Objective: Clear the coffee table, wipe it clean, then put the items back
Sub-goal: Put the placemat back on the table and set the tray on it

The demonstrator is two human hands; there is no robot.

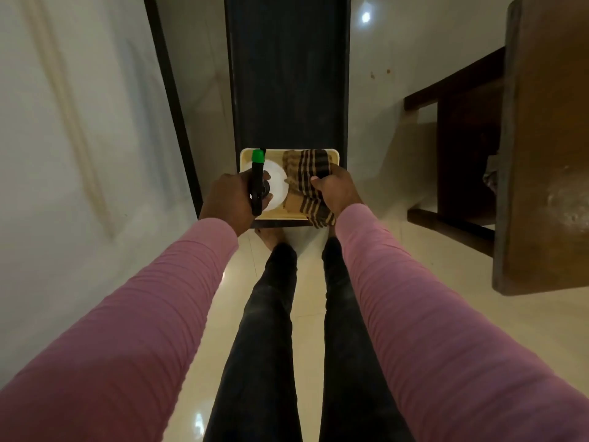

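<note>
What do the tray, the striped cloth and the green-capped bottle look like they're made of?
Tray: probably plastic, cream, smooth with rounded moulded corners. Striped cloth: woven fabric, soft; it creases under the right hand. Green-capped bottle in the left hand: likely plastic, dark and slightly glossy.

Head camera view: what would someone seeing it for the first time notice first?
Two pink sleeves fill the lower frame and lead to a cream tray at the near end of the long dark coffee table. There the left hand grips a spray bottle with a green nozzle. The right hand grips a brown striped cloth draped across the tray's right side.
</note>
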